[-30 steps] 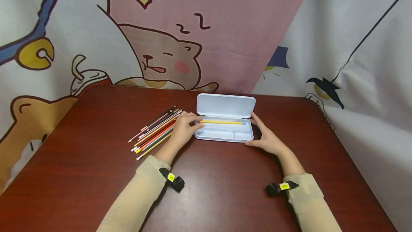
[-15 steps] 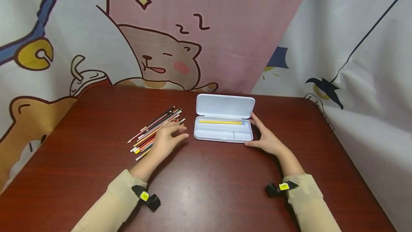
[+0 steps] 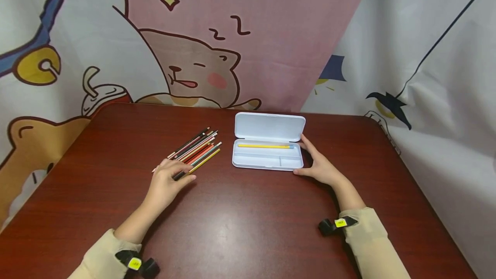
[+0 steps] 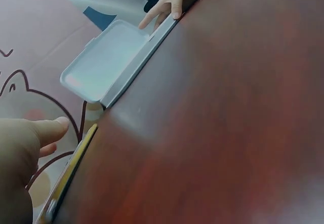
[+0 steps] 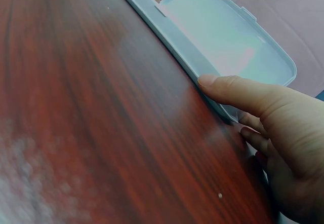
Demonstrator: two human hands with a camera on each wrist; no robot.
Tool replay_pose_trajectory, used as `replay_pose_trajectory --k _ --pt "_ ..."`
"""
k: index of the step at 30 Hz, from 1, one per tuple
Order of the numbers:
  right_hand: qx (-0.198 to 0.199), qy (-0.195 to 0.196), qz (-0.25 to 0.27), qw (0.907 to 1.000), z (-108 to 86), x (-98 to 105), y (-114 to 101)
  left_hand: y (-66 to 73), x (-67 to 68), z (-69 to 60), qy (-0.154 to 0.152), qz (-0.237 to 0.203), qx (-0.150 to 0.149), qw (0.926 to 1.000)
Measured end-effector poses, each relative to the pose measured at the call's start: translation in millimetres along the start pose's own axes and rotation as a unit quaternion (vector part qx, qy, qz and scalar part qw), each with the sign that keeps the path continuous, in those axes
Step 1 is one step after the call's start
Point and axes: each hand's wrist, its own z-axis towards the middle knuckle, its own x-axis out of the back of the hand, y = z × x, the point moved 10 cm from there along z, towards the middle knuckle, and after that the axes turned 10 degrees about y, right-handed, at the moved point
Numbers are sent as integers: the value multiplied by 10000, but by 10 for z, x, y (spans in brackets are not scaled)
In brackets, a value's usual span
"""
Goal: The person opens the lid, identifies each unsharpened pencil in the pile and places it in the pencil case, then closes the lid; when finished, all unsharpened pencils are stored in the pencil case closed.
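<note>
The left hand is over the pencils' near ends, thumb and fingers parted, gripping nothing I can make out; the right hand holds the pencil case's right end. Only the head view shows the yellow pencil inside. Pencils and case rest on a reddish-brown table before cartoon-printed cloth.

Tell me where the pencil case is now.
In the head view, the pencil case lies open on the table, right of the loose pencils, with the right hand at its right end.
</note>
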Motion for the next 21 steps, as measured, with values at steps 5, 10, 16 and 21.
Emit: replay_pose_trajectory --k 5,10,16,21 --pt "26 10 -17 10000 -4 -10 -10 -33 191 -108 33 210 -77 9997" --pt "-28 -17 -14 10000 0 -12 -7 -45 327 -191 38 319 -118 9994" --pt "-5 -36 37 10000 -15 9 -130 -97 382 -257 -82 518 85 9986" --pt "-33 -49 10 10000 -11 1 -62 -153 344 -283 -257 690 239 9970"
